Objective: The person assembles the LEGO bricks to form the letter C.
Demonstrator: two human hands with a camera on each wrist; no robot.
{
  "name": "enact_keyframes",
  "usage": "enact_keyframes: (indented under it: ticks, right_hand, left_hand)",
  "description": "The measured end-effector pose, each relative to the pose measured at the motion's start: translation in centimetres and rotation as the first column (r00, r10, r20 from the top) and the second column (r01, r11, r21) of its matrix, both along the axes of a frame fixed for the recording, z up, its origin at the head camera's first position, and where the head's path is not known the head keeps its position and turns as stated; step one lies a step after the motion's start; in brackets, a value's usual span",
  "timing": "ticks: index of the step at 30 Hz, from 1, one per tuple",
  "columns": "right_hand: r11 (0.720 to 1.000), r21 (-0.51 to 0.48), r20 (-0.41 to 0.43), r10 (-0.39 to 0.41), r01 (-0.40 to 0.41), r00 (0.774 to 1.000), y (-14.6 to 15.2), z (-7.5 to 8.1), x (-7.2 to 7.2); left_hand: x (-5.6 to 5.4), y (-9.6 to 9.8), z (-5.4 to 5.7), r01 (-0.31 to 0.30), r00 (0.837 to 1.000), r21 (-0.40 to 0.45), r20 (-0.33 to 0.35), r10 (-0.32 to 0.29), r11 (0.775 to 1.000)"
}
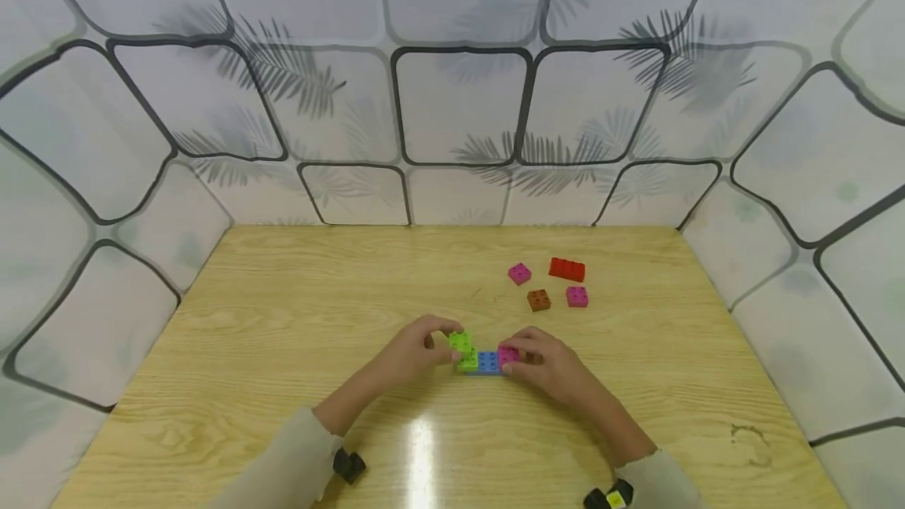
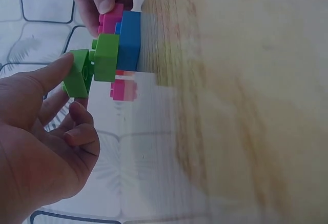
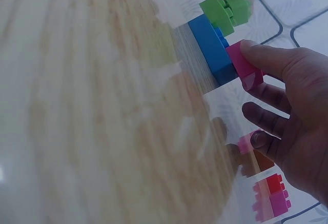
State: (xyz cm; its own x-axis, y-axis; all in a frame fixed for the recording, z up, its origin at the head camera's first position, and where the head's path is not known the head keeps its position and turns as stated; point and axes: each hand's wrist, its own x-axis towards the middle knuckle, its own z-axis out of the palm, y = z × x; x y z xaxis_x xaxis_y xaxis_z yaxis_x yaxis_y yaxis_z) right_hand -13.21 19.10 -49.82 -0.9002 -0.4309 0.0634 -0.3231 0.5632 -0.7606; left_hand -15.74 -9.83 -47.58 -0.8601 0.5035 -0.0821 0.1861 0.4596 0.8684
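A long blue brick lies on the table with a lime-green brick on its left end. My left hand pinches a second lime-green brick between thumb and fingers. This brick is slightly tilted and set off against the studs of the lower green one; whether they are joined I cannot tell. At the blue brick's right end, my right hand pinches a pink brick by its sides. Studs in the middle of the blue brick show between the two hands.
Beyond the right hand lie two loose pink bricks, a brown brick and a long red brick. The wooden table meets patterned cloth walls at the back and sides.
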Motion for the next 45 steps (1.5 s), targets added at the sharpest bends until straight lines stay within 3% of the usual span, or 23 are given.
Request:
enact_keyframes:
  ticks: [18,24,29,35,41,45]
  right_hand:
    - [1.0,-0.001,0.007,0.002,-0.002,1.0,-0.2,0.0,-0.1]
    - [1.0,-0.007,0.001,-0.001,0.001,1.0,-0.2,0.0,-0.2]
    - [1.0,0.0,0.0,0.006,-0.006,1.0,-0.3,-0.1,-0.1]
    - [1.0,0.014,0.032,-0.006,0.005,0.999,-0.4,-0.1,0.0]
    - [1.0,0.014,0.027,-0.01,0.01,1.0,-0.2,-0.1,0.1]
    - [1.0,0.01,0.02,-0.017,0.017,1.0,-0.1,0.0,0.1]
  left_hand:
    - [0.6,0.3,-0.3,0.009,1.0,0.032,-0.019,-0.008,0.999]
    - [0.6,0.6,-0.4,0.029,0.999,-0.006,-0.045,-0.03,1.0]
    - [0.8,0.4,-0.4,0.01,0.998,-0.062,-0.065,-0.014,0.998]
    - [1.1,0.4,-0.3,-0.009,0.99,-0.138,-0.14,-0.011,0.99]
    - [1.2,0.8,-0.1,-0.023,0.968,-0.196,-0.249,-0.027,0.98]
    - [1.3,1.0,0.2,-0.031,0.961,-0.213,-0.274,-0.029,0.977]
